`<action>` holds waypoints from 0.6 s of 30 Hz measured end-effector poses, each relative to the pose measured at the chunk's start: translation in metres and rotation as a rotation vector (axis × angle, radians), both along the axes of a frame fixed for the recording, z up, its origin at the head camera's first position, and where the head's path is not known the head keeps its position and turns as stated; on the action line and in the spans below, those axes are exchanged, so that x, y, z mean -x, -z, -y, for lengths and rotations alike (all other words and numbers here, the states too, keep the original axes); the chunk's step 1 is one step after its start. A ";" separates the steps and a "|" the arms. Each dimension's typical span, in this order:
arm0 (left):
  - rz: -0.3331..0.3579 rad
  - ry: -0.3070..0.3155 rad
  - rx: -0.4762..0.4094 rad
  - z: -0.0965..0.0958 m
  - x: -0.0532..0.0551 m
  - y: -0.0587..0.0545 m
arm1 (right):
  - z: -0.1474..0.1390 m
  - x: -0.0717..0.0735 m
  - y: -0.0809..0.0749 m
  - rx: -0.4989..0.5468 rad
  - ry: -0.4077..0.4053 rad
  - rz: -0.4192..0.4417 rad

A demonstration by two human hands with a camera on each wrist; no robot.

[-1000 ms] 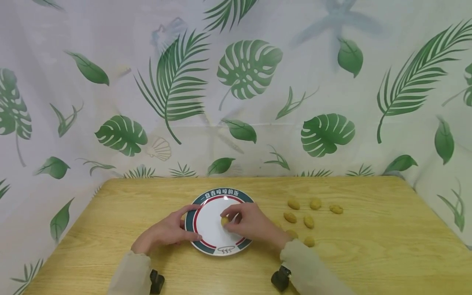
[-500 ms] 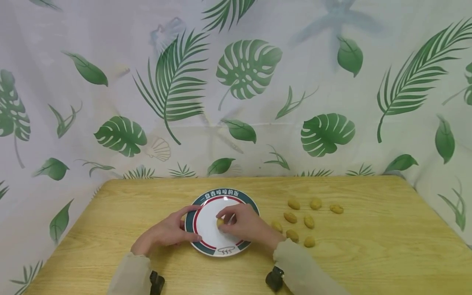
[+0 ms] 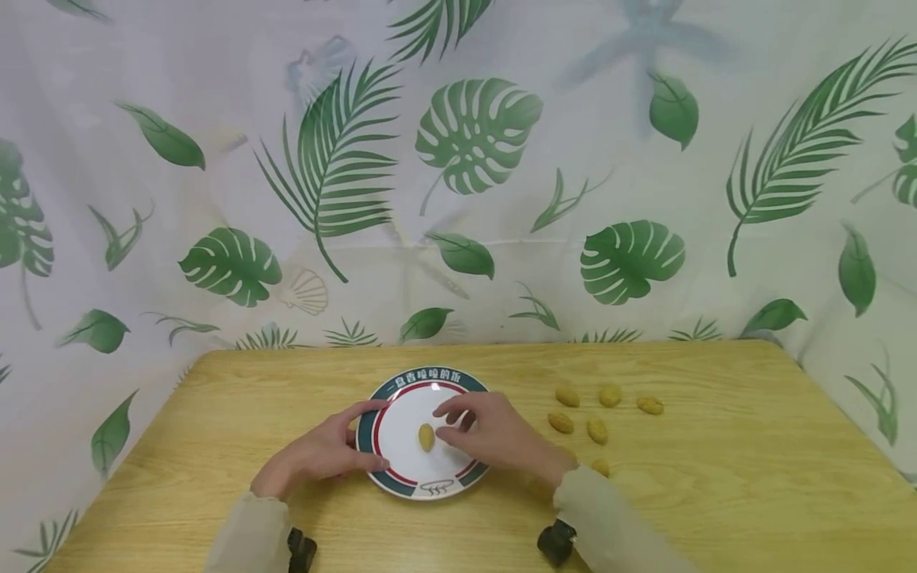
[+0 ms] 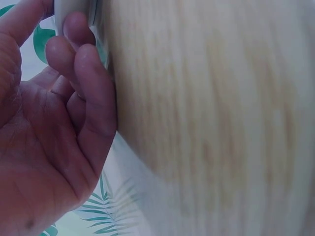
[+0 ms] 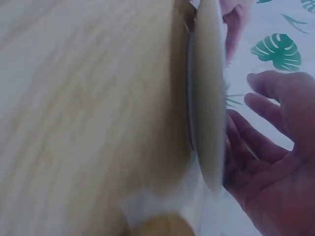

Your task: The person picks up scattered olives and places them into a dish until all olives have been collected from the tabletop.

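Observation:
A round white plate [image 3: 404, 434] with a teal band and red ring lies on the table. On its white middle rests a small, oval, yellow-brown piece [image 3: 426, 437], wrinkled like a dried fruit or nut. My left hand [image 3: 322, 447] holds the plate's left rim, thumb and a finger over the edge; its curled fingers show by the plate in the left wrist view. Just right of the oval piece, over the plate, my right hand [image 3: 494, 432] has thumb and fingers parted, with nothing between them. The right wrist view shows the plate [image 5: 209, 98] edge-on beside that hand.
Several similar yellow-brown pieces [image 3: 561, 422] lie loose on the wooden table [image 3: 716, 461] right of the plate, some partly behind the right forearm. A leaf-patterned cloth [image 3: 516, 286] hangs behind the table's far edge.
The right hand moved slightly left over the plate with the oval piece pinched, then let go of it and drew back a little right. The left hand stays at the rim.

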State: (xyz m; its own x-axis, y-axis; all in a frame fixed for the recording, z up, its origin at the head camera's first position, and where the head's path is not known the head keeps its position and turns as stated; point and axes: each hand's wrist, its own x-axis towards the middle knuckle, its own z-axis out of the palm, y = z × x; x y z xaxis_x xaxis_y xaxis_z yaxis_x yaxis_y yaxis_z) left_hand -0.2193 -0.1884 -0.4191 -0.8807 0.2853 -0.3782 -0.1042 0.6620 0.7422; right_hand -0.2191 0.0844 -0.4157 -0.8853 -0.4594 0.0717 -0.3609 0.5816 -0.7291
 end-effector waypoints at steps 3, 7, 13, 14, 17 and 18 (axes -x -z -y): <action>-0.007 0.017 -0.006 0.000 0.001 0.000 | -0.012 -0.002 -0.006 0.003 -0.004 -0.014; -0.012 0.035 -0.018 0.001 0.002 -0.001 | -0.032 -0.002 -0.012 0.017 -0.041 -0.078; -0.012 0.039 -0.022 -0.001 0.001 -0.001 | -0.066 -0.002 -0.017 0.023 -0.017 -0.126; -0.012 0.036 -0.019 -0.001 0.000 -0.002 | -0.072 -0.002 -0.017 0.024 -0.004 -0.135; -0.015 0.028 -0.010 -0.001 -0.001 -0.002 | -0.086 -0.002 -0.020 0.031 0.027 -0.172; -0.016 0.025 -0.007 -0.001 -0.001 -0.002 | -0.091 -0.002 -0.021 0.034 0.035 -0.186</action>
